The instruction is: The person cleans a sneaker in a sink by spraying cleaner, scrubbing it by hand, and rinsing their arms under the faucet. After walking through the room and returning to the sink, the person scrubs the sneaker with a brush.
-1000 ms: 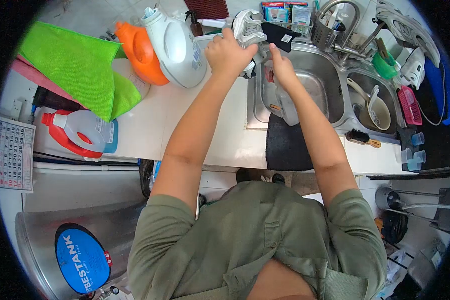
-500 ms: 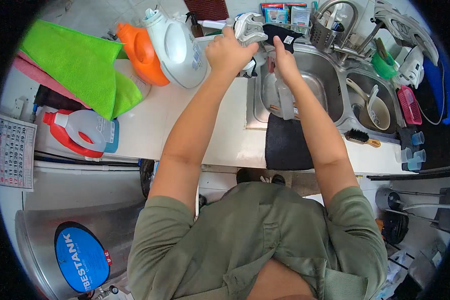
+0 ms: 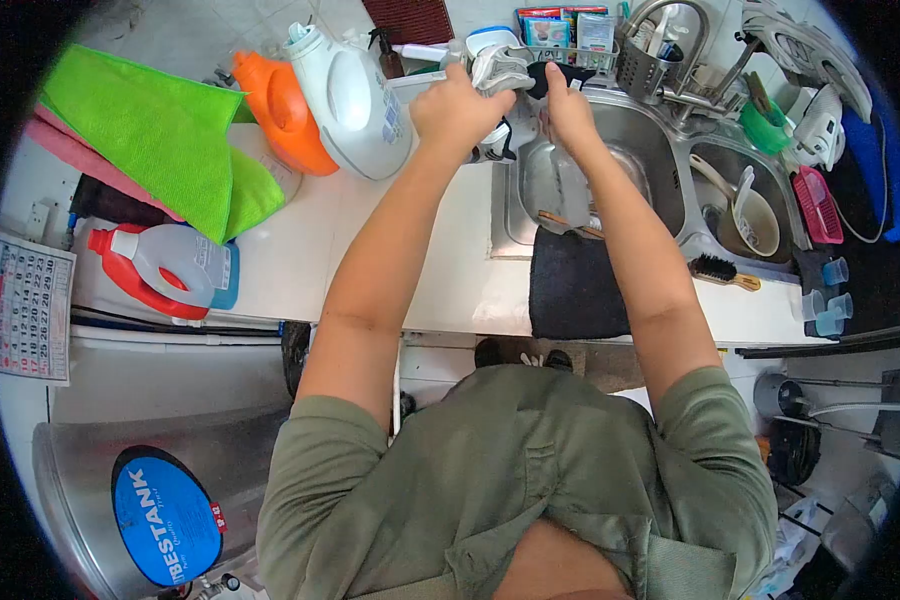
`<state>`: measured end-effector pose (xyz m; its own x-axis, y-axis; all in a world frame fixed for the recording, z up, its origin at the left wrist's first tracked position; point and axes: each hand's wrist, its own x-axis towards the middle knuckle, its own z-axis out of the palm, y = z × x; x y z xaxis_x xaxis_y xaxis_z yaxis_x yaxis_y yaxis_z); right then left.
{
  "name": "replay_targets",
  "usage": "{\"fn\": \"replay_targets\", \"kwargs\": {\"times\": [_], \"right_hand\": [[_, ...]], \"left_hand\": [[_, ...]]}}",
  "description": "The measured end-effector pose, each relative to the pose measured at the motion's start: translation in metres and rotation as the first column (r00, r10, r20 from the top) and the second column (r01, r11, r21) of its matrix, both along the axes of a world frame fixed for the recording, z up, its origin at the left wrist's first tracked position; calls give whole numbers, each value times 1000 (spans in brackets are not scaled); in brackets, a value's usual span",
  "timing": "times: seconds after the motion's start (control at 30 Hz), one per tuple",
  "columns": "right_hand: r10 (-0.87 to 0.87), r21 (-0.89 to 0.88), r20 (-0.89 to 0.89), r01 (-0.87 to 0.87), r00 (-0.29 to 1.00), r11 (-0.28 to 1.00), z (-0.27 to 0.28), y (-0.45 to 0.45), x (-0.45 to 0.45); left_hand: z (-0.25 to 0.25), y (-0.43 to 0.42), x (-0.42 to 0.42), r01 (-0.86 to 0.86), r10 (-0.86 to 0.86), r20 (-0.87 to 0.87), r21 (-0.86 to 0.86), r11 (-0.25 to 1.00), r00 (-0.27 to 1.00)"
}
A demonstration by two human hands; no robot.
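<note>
My left hand (image 3: 460, 115) is closed round a white-and-grey shoe (image 3: 500, 70) with dark trim, held over the counter at the left rim of the sink. Against its right side, my right hand (image 3: 572, 112) has its thumb up and fingers curled on the shoe's black part (image 3: 560, 78), which carries a small white label. Part of the shoe is hidden behind both hands. Below my right hand, a see-through object (image 3: 567, 190) and a wooden-handled tool (image 3: 570, 225) lie in the steel sink (image 3: 645, 150); their kind is unclear.
Left on the counter stand a white jug (image 3: 355, 110), an orange jug (image 3: 285, 110), a red-capped bottle (image 3: 170, 268) and a green cloth (image 3: 150, 140). A black mat (image 3: 575, 290) hangs over the front edge. Rightward are a brush (image 3: 725, 272) and a bowl (image 3: 755, 225) in the second basin.
Both hands keep their hold on the shoe. The black part has turned and shifted slightly left, and my right hand has moved a little upward. The see-through object shows less clearly.
</note>
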<state>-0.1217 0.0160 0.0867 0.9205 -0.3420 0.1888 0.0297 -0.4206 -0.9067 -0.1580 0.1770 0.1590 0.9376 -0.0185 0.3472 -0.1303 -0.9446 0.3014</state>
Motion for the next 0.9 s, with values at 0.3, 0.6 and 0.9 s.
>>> {"fn": "replay_targets", "kwargs": {"times": [0.3,0.6,0.9], "right_hand": [[367,912,-112,-50,923,406,-15,-41,-32],[591,796,-23,-342,806,499,-55,-37,-65],[485,-87,-3,-483,875,871,9,-49,-46]], "left_hand": [[-32,44,43,4,-294,-439,-551,835,849],[-35,54,34,-306,-366,-614,-720,624,699],[-4,34,-4,-168,-386,-601,-664,728,700]]}}
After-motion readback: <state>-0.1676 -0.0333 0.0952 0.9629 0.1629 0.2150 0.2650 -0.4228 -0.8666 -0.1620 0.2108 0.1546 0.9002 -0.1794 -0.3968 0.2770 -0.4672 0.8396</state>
